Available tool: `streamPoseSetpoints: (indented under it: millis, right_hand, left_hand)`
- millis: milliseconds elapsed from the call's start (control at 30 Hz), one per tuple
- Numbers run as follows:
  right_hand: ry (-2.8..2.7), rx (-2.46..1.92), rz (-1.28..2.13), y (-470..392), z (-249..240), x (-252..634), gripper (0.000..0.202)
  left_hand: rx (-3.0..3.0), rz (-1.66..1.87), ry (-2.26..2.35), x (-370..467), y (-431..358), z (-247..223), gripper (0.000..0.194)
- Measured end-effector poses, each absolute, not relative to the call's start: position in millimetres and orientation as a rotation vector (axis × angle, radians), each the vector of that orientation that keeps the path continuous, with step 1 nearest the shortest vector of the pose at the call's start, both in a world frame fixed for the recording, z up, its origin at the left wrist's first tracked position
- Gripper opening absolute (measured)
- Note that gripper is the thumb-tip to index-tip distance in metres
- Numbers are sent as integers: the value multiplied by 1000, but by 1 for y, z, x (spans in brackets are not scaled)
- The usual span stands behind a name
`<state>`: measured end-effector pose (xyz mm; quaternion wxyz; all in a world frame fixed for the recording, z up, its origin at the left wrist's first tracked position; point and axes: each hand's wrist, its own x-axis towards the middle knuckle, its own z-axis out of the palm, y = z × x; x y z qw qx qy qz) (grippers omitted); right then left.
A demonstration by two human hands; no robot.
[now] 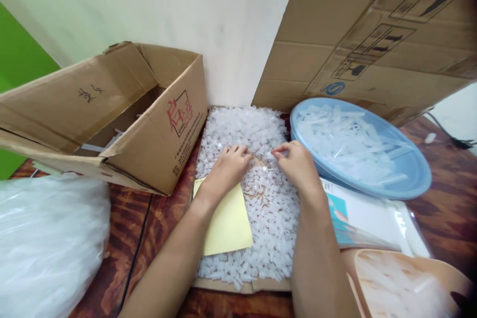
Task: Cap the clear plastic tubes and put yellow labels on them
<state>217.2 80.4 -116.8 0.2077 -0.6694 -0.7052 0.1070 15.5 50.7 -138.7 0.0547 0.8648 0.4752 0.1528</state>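
A thick layer of small translucent white plastic pieces [268, 218] covers a flat cardboard sheet [223, 285] in front of me. My left hand [231, 165] rests low over the middle of the layer with bent fingers. Its thumb is close to the forefinger, and anything between them is too small to make out. Opposite it, my right hand [296, 161] pinches a small translucent piece [269, 156] at the fingertips. Between the two hands, bare cardboard shows through a gap. Partly under my left wrist lies a yellow paper sheet [229, 223] on top of the pieces.
An open cardboard box [156, 134] stands at left, behind a bulging clear plastic bag [52, 243]. At right, a blue basin [413, 179] holds clear plastic strips or bags. Nearer are a flat packet [372, 218] and a peach-coloured container [352, 263]. A large carton [335, 20] stands behind.
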Motion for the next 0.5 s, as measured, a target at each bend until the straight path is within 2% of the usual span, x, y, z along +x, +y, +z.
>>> streamPoseSetpoints:
  millis: [167,500]
  right_hand:
    - [-1896,-1754,339,78,-112,214,15]
    - [-2124,-1635,371,78,-120,209,14]
  left_hand:
    - [2732,393,1372,15,46,-135,46]
    - [2675,382,1416,17,48,-132,29]
